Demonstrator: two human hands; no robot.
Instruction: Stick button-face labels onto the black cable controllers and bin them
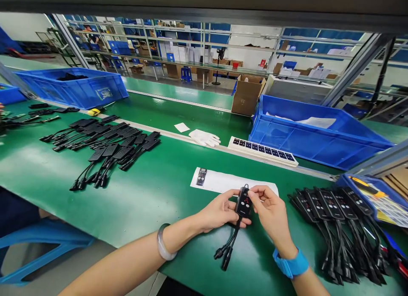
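My left hand (219,212) grips a small black controller (243,204) by its sides, with a printed face label turned up and two cables hanging below it. The fingers of my right hand (269,207) are pinched at the controller's upper right edge, touching its face. Just behind lies a white label strip (219,181) bearing one black label at its left end. To the right, several labelled controllers (331,204) rest in a row with their cables toward me. Several controllers with plain black faces (110,150) lie in a pile at the left.
A blue bin (306,139) stands at back right, beside a stack of label sheets (263,151). White gloves (204,137) lie on the bench's back rail. Another blue bin (76,90) is at back left. A yellow-handled cutter (366,185) lies in a tray at right.
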